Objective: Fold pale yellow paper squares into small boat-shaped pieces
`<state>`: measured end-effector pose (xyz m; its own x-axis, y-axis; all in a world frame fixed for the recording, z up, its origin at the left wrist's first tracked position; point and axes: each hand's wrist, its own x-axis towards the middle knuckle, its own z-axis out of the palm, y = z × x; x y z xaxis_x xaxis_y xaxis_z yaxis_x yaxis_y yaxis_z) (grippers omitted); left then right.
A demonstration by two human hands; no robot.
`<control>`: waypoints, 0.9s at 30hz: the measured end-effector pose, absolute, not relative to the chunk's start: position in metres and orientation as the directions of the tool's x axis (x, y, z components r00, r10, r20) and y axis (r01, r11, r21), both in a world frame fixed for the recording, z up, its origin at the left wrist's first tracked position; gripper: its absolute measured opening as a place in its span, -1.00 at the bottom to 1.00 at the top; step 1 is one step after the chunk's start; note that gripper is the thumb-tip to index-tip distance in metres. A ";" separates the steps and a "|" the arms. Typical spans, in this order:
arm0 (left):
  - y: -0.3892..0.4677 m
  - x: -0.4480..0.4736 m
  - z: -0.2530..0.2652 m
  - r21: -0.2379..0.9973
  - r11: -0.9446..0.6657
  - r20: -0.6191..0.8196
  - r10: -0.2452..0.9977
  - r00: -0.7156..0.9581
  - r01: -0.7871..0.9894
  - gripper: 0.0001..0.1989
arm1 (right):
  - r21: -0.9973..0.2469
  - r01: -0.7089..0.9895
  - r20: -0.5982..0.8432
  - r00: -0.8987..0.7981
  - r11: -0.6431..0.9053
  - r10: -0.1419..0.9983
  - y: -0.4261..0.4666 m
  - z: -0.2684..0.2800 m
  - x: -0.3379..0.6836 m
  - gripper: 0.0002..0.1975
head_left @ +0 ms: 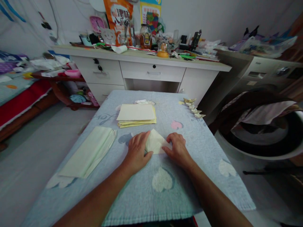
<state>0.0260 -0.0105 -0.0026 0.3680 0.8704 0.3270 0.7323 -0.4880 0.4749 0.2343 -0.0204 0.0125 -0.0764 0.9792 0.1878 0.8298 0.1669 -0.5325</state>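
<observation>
Take the stack of paper [136, 112] as your landmark. The folded sheet [155, 142] lies on your side of it and a little to its right, between your two hands. Your left grip [141, 151] covers more of it: the fingers are spread along the left edge with the thumb apart, loose rather than clenched. Your right grip [175, 148] is curled, its thumb meeting the right corner; you cannot tell whether that corner is pinched. The sheet's longer axis seems to run from hand to hand, though the left end is hidden, and its blunt peak points away from you.

The sheet is thin, pale cream and flat, with crisp slanting edges. The stack is square-cornered, cream above yellow. Left of the stack and nearer you lies a long greenish paper bundle [88, 153], its layers creased lengthwise. To the stack's right, small pointed paper folds [196, 111] stand in a row. A soft blue cloth [132, 201] printed with hearts covers the desk [165, 97].
</observation>
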 end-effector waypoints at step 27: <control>-0.005 0.028 0.021 0.947 0.070 -0.055 0.997 0.057 -0.312 -0.28 | -0.978 -0.173 -0.019 -0.486 -0.118 0.874 -0.029 0.023 0.225 -0.60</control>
